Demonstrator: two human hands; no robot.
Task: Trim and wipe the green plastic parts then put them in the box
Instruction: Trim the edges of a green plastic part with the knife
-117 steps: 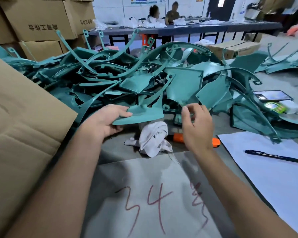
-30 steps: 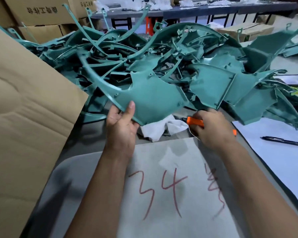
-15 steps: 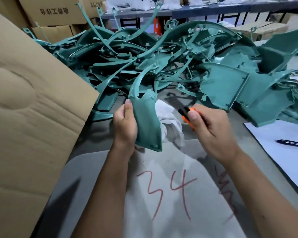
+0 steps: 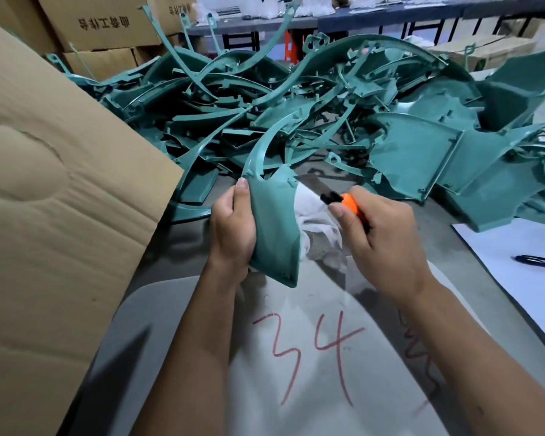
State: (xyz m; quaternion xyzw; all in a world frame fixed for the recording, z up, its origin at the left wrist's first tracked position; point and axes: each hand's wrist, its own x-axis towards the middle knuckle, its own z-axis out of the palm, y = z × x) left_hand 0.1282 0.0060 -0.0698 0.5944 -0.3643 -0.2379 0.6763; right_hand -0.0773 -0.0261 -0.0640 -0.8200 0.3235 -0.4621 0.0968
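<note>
My left hand (image 4: 232,228) grips a green plastic part (image 4: 274,228) by its left edge, holding it upright above the table; a long curved arm of the part rises behind it. My right hand (image 4: 381,237) holds an orange and black knife (image 4: 350,206) just right of the part, its black tip pointing toward the part's upper right edge. A white rag (image 4: 318,225) lies on the table behind the part, partly hidden. A large heap of green plastic parts (image 4: 296,105) fills the table beyond. The cardboard box flap (image 4: 54,215) stands at the left.
A grey sheet (image 4: 296,357) marked "34" in red lies under my forearms. White paper (image 4: 516,272) with a black pen (image 4: 538,262) lies at the right. Stacked cardboard boxes (image 4: 101,23) stand at the back left, long tables farther behind.
My left hand pulled one green part from the heap and turned it upright. My right hand picked up the orange knife and brought it beside the part.
</note>
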